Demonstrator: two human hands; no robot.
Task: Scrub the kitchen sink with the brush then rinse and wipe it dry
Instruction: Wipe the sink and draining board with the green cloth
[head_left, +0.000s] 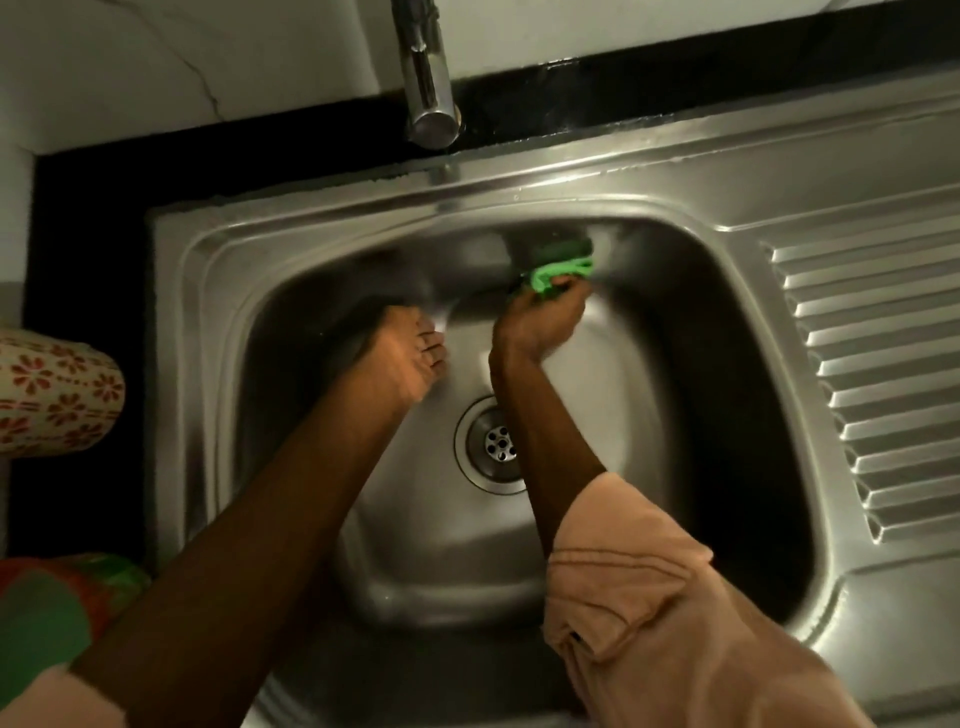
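A stainless steel sink (675, 415) fills the view, with a round drain (491, 444) in its floor. My right hand (540, 322) grips a green scrubber (561, 273) and presses it against the far wall of the basin, just below the rim. My left hand (402, 358) lies flat on the basin floor, left of the drain, with fingers together and nothing in it. The chrome faucet (426, 78) hangs over the far rim. No water stream shows under its spout.
A ribbed draining board (857, 374) runs along the right of the basin. Black countertop (88, 234) borders the sink at left and back. A flower-patterned object (52, 395) and a red-and-green item (47, 608) sit at the left edge.
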